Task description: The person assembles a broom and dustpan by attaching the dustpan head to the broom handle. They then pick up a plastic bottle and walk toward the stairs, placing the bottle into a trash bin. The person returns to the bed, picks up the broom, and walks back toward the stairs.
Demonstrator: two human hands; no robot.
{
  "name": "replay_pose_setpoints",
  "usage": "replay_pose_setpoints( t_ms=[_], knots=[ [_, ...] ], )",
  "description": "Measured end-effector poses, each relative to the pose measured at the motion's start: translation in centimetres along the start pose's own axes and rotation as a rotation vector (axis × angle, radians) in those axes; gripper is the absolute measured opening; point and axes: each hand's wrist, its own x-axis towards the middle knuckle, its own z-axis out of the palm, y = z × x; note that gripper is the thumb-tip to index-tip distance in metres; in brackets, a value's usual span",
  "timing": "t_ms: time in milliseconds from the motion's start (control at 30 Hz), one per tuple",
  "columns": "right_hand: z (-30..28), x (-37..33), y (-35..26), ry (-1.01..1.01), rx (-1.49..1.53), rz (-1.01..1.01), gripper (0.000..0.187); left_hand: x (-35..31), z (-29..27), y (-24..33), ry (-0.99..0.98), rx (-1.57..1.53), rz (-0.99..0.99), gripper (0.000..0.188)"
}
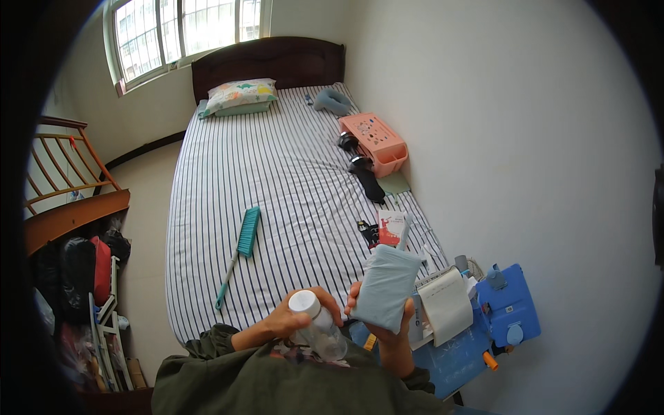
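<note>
My left hand (282, 321) is closed around a clear bottle (324, 337) with a white cap, held close to my body and leaning so that the cap points up and away. In my right hand (396, 344) rests a pale blue rectangular packet (389, 285), gripped along both sides and lifted above the near end of the bed. Its exact kind does not show. Beyond the packet, a red-and-white booklet or box (391, 227) lies on the bed. Just right of my right hand, an open notebook (446, 304) with a blank-looking page sits on a small blue table (453, 363).
A teal bed brush (247, 235) lies on the striped bed sheet (277, 173). Along the wall stand a pink storage box (377, 142) and a grey neck pillow (333, 102). A blue plastic case (510, 308) is at the right. Bags (77, 270) and folded chairs (107, 332) crowd the left.
</note>
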Motion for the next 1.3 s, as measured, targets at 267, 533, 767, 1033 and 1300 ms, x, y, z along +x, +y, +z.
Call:
replay_pose_setpoints(
  t_ms=[267, 533, 767, 1033, 1300],
  knots=[
    [1.0, 0.1, 0.7, 0.169, 0.185, -0.015, 0.078, 0.7, -5.2, 0.6, -0.416, -0.143, 0.133, 0.098],
    [-0.2, -0.8, 1.8, 0.291, 0.331, 0.063, 0.072, 0.4, -3.5, 1.0, -0.434, -0.091, -0.653, 0.044],
    [-0.2, -3.0, 3.1, 0.326, 0.396, 0.222, 0.074, 0.6, -0.8, 0.7, 0.044, 0.205, -0.418, 0.052],
    [-0.1, -3.9, 5.0, 0.324, 0.173, 0.428, 0.075, 0.1, -0.7, 0.3, -0.12, 0.12, -0.404, 0.049],
    [0.3, -3.9, 5.2, 0.372, 0.104, 0.538, 0.082, 0.2, -0.5, 0.9, -0.015, 0.076, -0.418, 0.068]
  ],
)
